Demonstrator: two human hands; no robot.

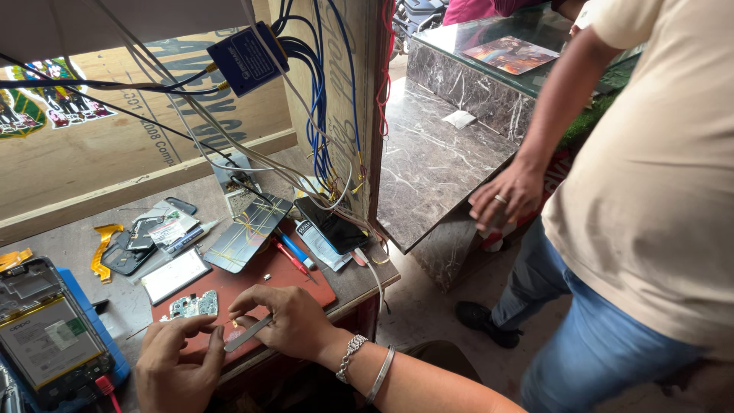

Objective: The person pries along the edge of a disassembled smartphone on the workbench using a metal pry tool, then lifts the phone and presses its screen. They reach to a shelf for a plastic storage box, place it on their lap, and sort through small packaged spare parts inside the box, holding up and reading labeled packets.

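Fingers point(264, 302) of the right hand point(287, 321) pinch metal tweezers point(248, 334).
Left hand point(176, 363) curls loosely, thumb touching them, over the red mat point(306, 287).

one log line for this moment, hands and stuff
left hand: beside tweezers | right hand: holds tweezers | circuit board on red mat

Head view, steeply down, close

Phone repair shop: opened phone point(47, 336), circuit board point(193, 306), marble counter point(443, 153).
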